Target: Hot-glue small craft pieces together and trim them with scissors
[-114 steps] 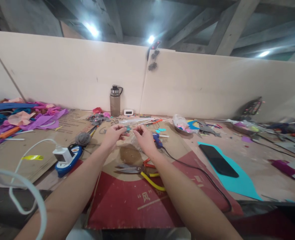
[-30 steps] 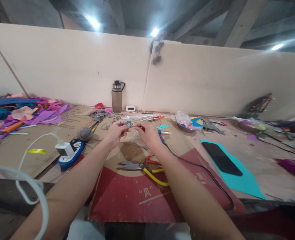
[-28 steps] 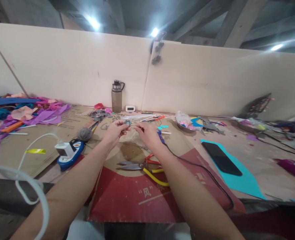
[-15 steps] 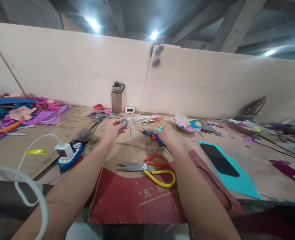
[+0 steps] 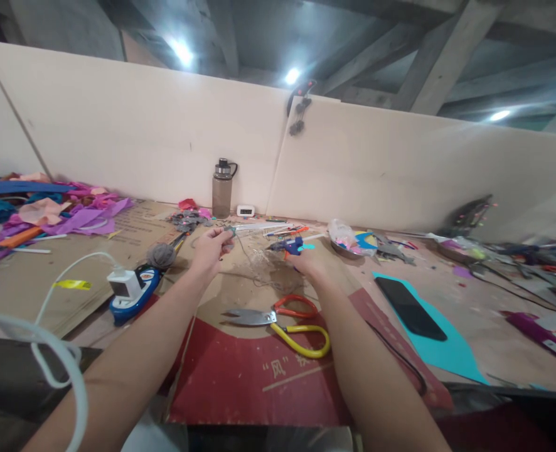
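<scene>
In the head view my left hand [image 5: 211,251] is closed in a pinch on a small grey-green piece [image 5: 231,231]. A thin strand of grey yarn [image 5: 247,254] trails near its fingertips. My right hand [image 5: 310,260] is wrapped round a blue glue gun [image 5: 291,246], whose nozzle points left toward my left hand. A small turquoise piece [image 5: 306,247] shows at the right hand's fingers; whether it is held, I cannot tell. Between my forearms, scissors [image 5: 275,320] with one red and one yellow handle lie on the cardboard [image 5: 240,389], blades apart and pointing left.
On the left stand a blue power strip [image 5: 134,295] with a white plug, a grey yarn ball [image 5: 161,255] and crumpled paper [image 5: 42,210]. A bottle [image 5: 221,191] stands by the partition. Rightward are a bowl [image 5: 348,251] and a black phone [image 5: 410,307] on turquoise sheet.
The glue gun has come up and turned more level in my right hand, its nozzle toward the left. My left hand keeps its pinch, nearly in place. The view has tilted slightly.
</scene>
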Tool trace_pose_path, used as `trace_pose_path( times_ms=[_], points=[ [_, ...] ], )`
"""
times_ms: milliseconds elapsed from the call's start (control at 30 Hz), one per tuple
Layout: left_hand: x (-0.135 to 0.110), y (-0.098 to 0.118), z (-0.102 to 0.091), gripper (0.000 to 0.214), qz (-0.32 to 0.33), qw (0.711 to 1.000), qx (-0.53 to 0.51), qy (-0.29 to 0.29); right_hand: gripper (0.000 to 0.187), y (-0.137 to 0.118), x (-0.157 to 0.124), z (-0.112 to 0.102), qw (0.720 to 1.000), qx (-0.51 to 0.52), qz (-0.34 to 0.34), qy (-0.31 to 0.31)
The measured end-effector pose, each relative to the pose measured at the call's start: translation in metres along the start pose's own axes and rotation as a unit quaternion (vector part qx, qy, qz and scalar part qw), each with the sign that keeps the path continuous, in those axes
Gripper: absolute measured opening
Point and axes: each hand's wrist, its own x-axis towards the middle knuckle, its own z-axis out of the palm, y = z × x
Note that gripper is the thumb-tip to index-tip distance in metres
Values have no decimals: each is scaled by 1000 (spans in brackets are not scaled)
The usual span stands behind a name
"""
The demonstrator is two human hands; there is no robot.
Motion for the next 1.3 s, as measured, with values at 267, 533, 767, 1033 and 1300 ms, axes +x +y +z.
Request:
trace_pose_path(
  times_ms=[267, 533, 767, 1033, 1300],
  points=[
    [-2, 1, -1, 29, -5, 1000, -10, 1, 27, -32, -10, 17, 954, 295, -52, -25],
    [1, -2, -2, 31, 1, 1000, -11, 8, 25, -56, -33, 10, 935, 300, -166, -88],
    [2, -4, -2, 32, 3, 1000, -10, 7, 27, -49, -29, 19, 960, 170, -217, -53],
    [0, -3, -1, 32, 10, 1000, -7, 2, 28, -50, -33, 19, 965, 130, -221, -48],
    [-1, -3, 0, 30, 21, 1000, 5, 2, 32, -51, -33, 18, 968, 117, -219, -43]
  ],
)
